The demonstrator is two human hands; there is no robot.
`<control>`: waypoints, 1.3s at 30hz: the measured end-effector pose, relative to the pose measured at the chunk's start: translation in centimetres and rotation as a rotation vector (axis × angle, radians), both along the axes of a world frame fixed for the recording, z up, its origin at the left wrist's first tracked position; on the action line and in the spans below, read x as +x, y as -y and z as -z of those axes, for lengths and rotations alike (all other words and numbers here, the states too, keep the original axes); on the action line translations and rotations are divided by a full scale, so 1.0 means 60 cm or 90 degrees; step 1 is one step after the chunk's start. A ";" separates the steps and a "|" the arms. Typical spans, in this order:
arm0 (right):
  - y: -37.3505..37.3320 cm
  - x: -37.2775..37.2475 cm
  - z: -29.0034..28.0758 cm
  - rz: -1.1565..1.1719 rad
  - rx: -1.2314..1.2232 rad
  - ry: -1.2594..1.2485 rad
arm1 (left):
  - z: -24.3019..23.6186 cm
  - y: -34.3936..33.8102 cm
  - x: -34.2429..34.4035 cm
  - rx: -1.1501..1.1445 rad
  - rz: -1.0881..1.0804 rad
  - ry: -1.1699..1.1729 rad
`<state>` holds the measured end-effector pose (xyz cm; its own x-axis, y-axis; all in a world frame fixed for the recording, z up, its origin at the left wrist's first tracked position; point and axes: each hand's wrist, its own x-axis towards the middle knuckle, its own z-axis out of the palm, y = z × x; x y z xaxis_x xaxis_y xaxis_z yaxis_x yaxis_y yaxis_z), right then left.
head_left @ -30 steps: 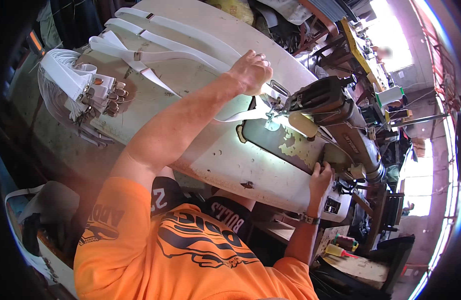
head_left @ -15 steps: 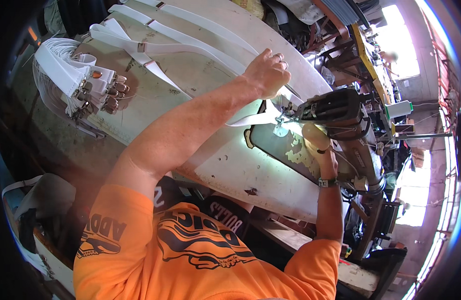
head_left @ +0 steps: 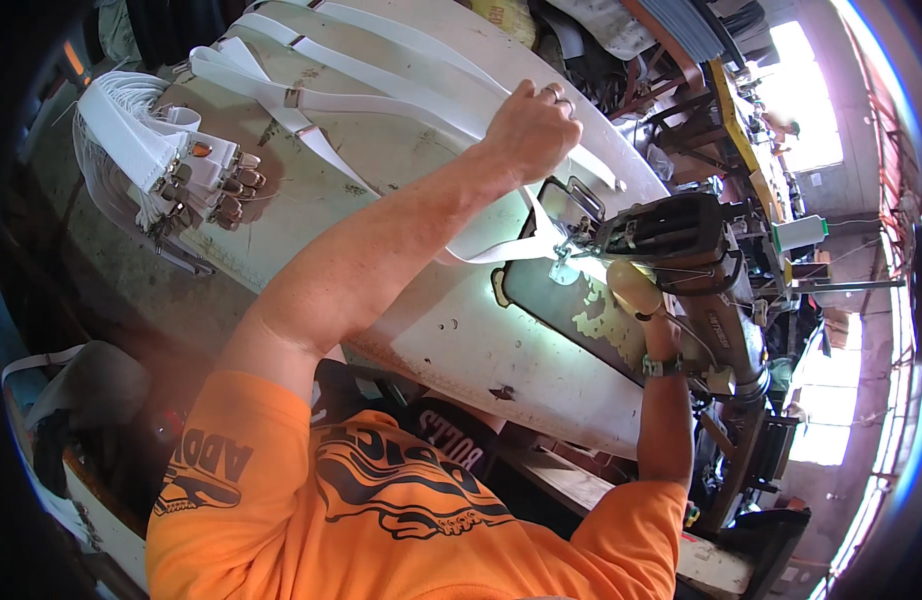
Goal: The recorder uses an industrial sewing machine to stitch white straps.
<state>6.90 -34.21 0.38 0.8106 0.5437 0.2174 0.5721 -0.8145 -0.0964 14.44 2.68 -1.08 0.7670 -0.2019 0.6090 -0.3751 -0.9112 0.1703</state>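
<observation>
My left hand [head_left: 534, 130] is closed, with a ring on one finger, over the far side of the machine bed. A white elastic strap [head_left: 529, 205] runs from beneath it down to the needle area of a dark sewing machine [head_left: 661, 235]. Another length of strap [head_left: 496, 252] curves from the needle toward my left forearm. My right hand [head_left: 663, 335], below a wristwatch, is beside the machine head. A pale rounded lamp-like piece [head_left: 636, 290] covers most of its fingers, so their grip is hidden. Bright light falls on the needle area.
Long white straps with metal slides [head_left: 291, 97] lie across the worn table [head_left: 411, 290]. A bundle of white straps with metal clips [head_left: 141, 140] hangs over its left end. A white thread cone [head_left: 799, 234] stands behind the machine.
My left hand has moved slightly away from the needle, uncovering a dark metal loop beside the machine head. The strap near my forearm sags in a wider curve. My right hand stays by the machine.
</observation>
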 end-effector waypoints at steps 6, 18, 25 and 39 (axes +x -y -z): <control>-0.008 -0.054 0.006 0.198 -0.017 0.031 | -0.024 -0.063 -0.020 -0.102 -0.076 0.158; -0.306 -0.253 -0.192 -0.272 0.151 0.234 | -0.202 -0.169 -0.283 -0.109 0.273 0.090; -0.449 -0.126 -0.255 -0.088 0.517 -0.516 | -0.175 -0.195 -0.281 -0.240 0.314 0.129; -0.899 0.110 -0.503 -0.544 0.648 -0.533 | -0.483 -0.840 -0.204 -0.073 -0.541 -0.016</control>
<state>13.51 19.72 30.59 0.4255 0.7975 0.4277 0.3158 0.3120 -0.8961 2.18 53.10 27.93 0.6440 0.5091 0.5710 0.4318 -0.8581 0.2780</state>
